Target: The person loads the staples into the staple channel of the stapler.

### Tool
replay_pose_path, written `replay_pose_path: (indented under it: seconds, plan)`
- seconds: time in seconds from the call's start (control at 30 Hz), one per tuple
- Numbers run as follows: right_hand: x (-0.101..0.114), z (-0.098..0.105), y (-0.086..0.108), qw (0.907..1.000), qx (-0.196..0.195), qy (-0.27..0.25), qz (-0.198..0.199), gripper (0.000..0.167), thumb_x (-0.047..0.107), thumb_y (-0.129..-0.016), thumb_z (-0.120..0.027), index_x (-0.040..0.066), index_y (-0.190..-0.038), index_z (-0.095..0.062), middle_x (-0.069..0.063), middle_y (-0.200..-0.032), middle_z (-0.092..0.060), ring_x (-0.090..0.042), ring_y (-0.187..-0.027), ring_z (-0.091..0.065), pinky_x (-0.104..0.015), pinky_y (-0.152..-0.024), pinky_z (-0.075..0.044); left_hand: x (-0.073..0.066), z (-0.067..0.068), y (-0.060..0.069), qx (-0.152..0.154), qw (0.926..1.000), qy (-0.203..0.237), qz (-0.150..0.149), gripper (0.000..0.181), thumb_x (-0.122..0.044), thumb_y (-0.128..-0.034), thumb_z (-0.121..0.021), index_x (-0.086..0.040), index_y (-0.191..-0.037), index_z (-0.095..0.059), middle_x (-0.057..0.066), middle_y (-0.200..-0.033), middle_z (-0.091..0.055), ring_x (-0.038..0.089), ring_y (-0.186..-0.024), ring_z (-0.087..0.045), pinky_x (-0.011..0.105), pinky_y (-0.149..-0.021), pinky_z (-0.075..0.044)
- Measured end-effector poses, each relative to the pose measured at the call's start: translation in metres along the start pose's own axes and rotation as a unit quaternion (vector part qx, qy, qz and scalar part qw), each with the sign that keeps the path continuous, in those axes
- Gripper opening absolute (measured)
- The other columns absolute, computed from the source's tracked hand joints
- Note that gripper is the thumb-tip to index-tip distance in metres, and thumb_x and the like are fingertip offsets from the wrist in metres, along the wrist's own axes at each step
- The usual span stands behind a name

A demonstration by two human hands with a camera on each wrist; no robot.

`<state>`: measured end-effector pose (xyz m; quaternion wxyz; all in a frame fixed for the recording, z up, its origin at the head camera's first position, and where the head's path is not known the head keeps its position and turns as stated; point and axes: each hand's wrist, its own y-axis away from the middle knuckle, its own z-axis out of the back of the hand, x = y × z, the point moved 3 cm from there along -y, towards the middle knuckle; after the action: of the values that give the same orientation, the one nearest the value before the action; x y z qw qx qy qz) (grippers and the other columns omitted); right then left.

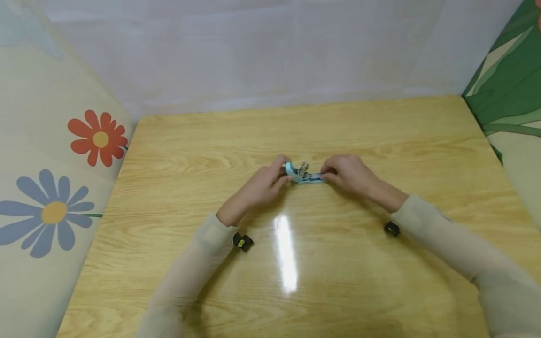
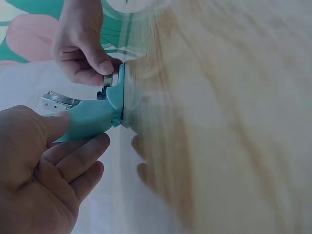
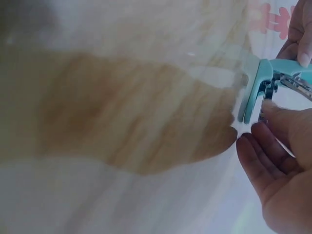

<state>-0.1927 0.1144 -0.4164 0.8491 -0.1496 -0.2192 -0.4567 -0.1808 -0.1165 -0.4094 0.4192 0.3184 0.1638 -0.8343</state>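
"So, where's the stapler (image 1: 305,179) being held?"

"Nearer the table's far edge (image 1: 296,106); the left hand (image 1: 262,183) is gripping its handle (image 2: 90,119), the right hand (image 1: 348,172) pinching its other end."

"Progress?"

"It's already standing open; closing it seems to be remaining."

A small teal stapler (image 1: 297,178) with silver metal parts, opened out, near the middle of the table. Its long, slim base runs level along the tabletop, at or just above the surface; contact is hard to tell. From the hinge, the smooth, curved teal cover is swung up and back to the left, held between the thumb and fingers of the left hand (image 1: 263,182). A narrow metal piece juts up at a slant beside the cover. The right hand (image 1: 350,174) pinches the silver rail at the base's far end.
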Motion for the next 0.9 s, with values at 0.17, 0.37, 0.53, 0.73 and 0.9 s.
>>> replay_pose_path:
  seconds: [0.17,0.37,0.53,0.73,0.9]
  plan:
    - [0.0022,-0.0007,0.0046,0.9961,-0.016,0.026,0.083,0.031,0.012,-0.096,-0.069,0.014,-0.127,-0.071,-0.010,-0.106,-0.074,-0.022,-0.088,-0.069,-0.038,-0.078,-0.059,-0.0003,0.0008,0.0002,0.005,1.0000,-0.006,0.003,0.025,-0.015,-0.1059,-0.053,-0.007,-0.128,-0.043,0.021,-0.120,-0.072,0.034,-0.113,-0.070,0.042,-0.097,-0.057]
    - [0.0081,0.0001,0.0057,0.9859,-0.039,0.039,0.158,0.024,0.009,-0.097,-0.067,0.016,-0.117,-0.077,-0.008,-0.106,-0.074,-0.022,-0.090,-0.070,-0.036,-0.078,-0.060,-0.0015,0.0019,0.0011,0.004,0.9999,-0.010,-0.001,0.026,-0.014,-0.1056,-0.053,-0.007,-0.128,-0.043,0.020,-0.117,-0.072,0.033,-0.108,-0.071,0.040,-0.093,-0.058]
    - [0.0082,0.0008,0.0047,0.9869,-0.024,0.041,0.154,0.022,0.007,-0.096,-0.067,0.013,-0.114,-0.077,-0.008,-0.107,-0.074,-0.023,-0.091,-0.071,-0.037,-0.080,-0.060,-0.0035,0.0033,0.0016,0.003,0.9998,-0.018,-0.006,0.026,-0.013,-0.1054,-0.053,-0.006,-0.128,-0.043,0.021,-0.116,-0.072,0.033,-0.108,-0.071,0.040,-0.094,-0.058]
    - [0.0025,0.0007,0.0040,0.9969,0.009,0.020,0.076,0.028,0.012,-0.097,-0.067,0.011,-0.125,-0.071,-0.010,-0.111,-0.075,-0.023,-0.095,-0.071,-0.040,-0.085,-0.059,-0.0042,0.0037,0.0016,0.001,0.9998,-0.018,-0.003,0.025,-0.014,-0.1051,-0.054,-0.007,-0.127,-0.044,0.022,-0.118,-0.072,0.035,-0.114,-0.069,0.042,-0.099,-0.056]
    - [-0.0008,0.0015,0.0035,0.9996,0.019,0.021,0.008,0.023,0.019,-0.096,-0.070,0.008,-0.116,-0.075,-0.009,-0.108,-0.077,-0.023,-0.096,-0.072,-0.042,-0.087,-0.059,-0.0042,0.0030,0.0011,-0.004,0.9997,-0.023,-0.001,0.026,-0.015,-0.1053,-0.054,-0.007,-0.129,-0.046,0.020,-0.119,-0.072,0.034,-0.116,-0.069,0.042,-0.100,-0.056]
